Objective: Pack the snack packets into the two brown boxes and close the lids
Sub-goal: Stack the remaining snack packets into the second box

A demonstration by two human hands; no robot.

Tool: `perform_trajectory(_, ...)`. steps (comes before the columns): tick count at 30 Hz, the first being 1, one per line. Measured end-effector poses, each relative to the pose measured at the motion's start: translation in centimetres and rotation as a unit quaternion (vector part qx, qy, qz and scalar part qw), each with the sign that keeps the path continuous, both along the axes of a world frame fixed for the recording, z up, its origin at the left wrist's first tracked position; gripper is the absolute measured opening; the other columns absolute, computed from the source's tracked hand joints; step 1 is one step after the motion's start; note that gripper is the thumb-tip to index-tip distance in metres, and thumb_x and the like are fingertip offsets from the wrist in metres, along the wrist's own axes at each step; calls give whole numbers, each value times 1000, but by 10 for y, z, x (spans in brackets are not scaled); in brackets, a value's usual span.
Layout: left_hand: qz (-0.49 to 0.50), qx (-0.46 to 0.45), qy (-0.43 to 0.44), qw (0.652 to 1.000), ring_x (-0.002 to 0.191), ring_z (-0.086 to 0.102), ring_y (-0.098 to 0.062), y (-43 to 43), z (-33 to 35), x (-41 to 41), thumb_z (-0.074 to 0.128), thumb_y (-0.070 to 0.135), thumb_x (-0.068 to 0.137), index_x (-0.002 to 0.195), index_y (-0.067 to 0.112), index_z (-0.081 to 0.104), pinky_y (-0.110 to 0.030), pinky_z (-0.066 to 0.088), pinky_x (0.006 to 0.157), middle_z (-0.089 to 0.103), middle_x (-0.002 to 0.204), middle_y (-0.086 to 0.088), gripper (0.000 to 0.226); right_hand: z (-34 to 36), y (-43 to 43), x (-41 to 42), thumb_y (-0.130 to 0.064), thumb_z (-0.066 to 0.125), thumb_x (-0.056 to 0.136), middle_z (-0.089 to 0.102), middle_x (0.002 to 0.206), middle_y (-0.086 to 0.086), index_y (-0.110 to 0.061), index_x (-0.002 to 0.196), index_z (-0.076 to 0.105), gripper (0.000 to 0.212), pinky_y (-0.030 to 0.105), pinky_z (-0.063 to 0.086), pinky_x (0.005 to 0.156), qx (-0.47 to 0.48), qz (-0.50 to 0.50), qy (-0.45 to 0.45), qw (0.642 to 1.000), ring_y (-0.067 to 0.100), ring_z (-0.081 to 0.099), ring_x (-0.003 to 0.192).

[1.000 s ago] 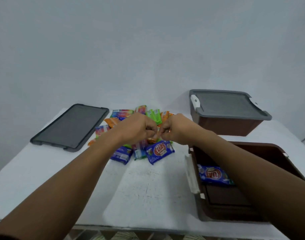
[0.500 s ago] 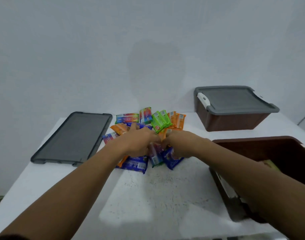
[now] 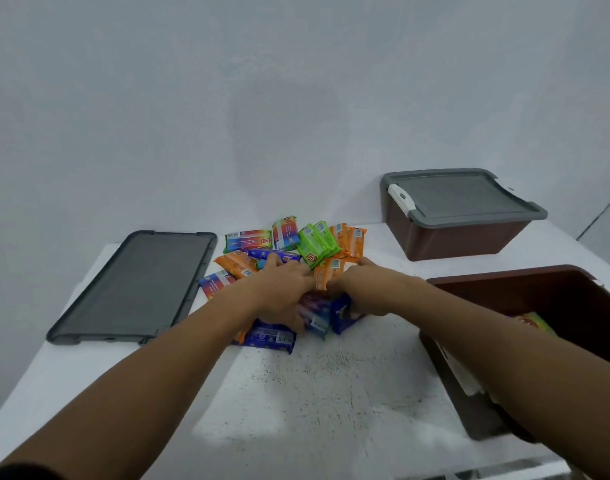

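A pile of snack packets (image 3: 312, 245), blue, orange, green and rainbow-striped, lies mid-table. My left hand (image 3: 279, 289) presses down on the pile's near side, fingers curled over blue packets (image 3: 267, 337). My right hand (image 3: 360, 289) lies beside it, fingers wrapped around a blue packet (image 3: 343, 315). An open brown box (image 3: 525, 289) stands at the right with a green packet (image 3: 535, 322) inside, partly hidden by my right forearm. A second brown box (image 3: 459, 237) with its grey lid on sits at the back right.
A loose grey lid (image 3: 137, 289) lies flat at the table's left. The white table (image 3: 314, 393) ends at a front edge near the bottom of the view. A plain wall rises right behind the table.
Both hands dropped from a pinch held together above the pile onto the blue packets at its near side. The camera view shifted, pushing the open box further right.
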State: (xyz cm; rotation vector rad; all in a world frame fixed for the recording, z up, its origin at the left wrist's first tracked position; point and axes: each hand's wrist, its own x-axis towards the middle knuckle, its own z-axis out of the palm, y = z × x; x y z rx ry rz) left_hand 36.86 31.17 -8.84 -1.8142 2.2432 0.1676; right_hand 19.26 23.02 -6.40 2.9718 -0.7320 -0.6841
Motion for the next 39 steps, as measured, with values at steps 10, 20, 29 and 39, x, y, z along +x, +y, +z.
perform_trajectory(10,162,-99,327,926,88,66,-18,34,33,8,41,50,104,106,29,63,-46,57,80,69,99,2,31,63,-23,-21,-16,63,94,61,118,6,-19,124,57,30,42,55,84,117,-49,-175,976,28,59,106)
perform_trajectory(20,187,-135,404,885,79,71,-15,20,80,-64,73,48,88,96,24,74,-41,55,74,74,91,0,26,107,-47,-98,-25,75,88,67,101,-13,-33,121,54,39,29,53,72,142,-63,-239,958,10,65,92)
perform_trajectory(29,200,-76,518,829,95,76,-26,-13,101,-166,86,32,78,104,16,78,-44,59,91,80,99,-5,31,131,-83,-212,-25,83,80,78,95,-11,-30,108,69,32,23,56,64,233,-82,-231,941,5,74,80)
perform_trajectory(39,196,137,458,856,104,74,-22,-55,82,-248,77,14,88,119,13,69,-38,60,91,78,109,-7,32,87,-121,-291,-23,81,82,79,100,-4,-22,115,70,35,37,60,82,314,-98,-101,939,14,76,91)
